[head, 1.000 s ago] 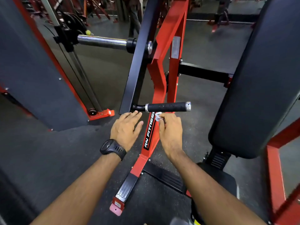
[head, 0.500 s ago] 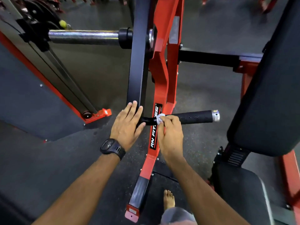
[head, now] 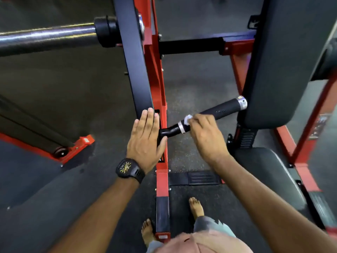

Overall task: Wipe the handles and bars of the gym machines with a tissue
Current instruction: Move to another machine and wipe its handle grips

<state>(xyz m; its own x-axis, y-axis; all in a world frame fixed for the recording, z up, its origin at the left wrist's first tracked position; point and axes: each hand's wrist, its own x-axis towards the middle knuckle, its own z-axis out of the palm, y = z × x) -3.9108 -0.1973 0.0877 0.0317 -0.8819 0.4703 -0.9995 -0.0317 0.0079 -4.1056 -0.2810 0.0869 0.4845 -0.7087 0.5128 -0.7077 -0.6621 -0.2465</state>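
The black lever arm (head: 136, 70) of the machine is braced by the left hand (head: 145, 137), laid flat with straight fingers, probably so that the handle (head: 222, 110) does not swing. At the handle's near left end, a small white tissue (head: 188, 119) is pinched by the right hand (head: 205, 132) and pressed on for wiping.

The scene is dimly lit from overhead; the floor (head: 54, 88) is left dark and shadows are kept soft. Bright streaks are thrown along the bar (head: 45, 36), and the tissue (head: 188, 119) is blown out to white. The right hand (head: 206, 136) is smeared by motion blur. Straight lines of the frame (head: 157, 73) are bowed toward the edges by the wide lens.
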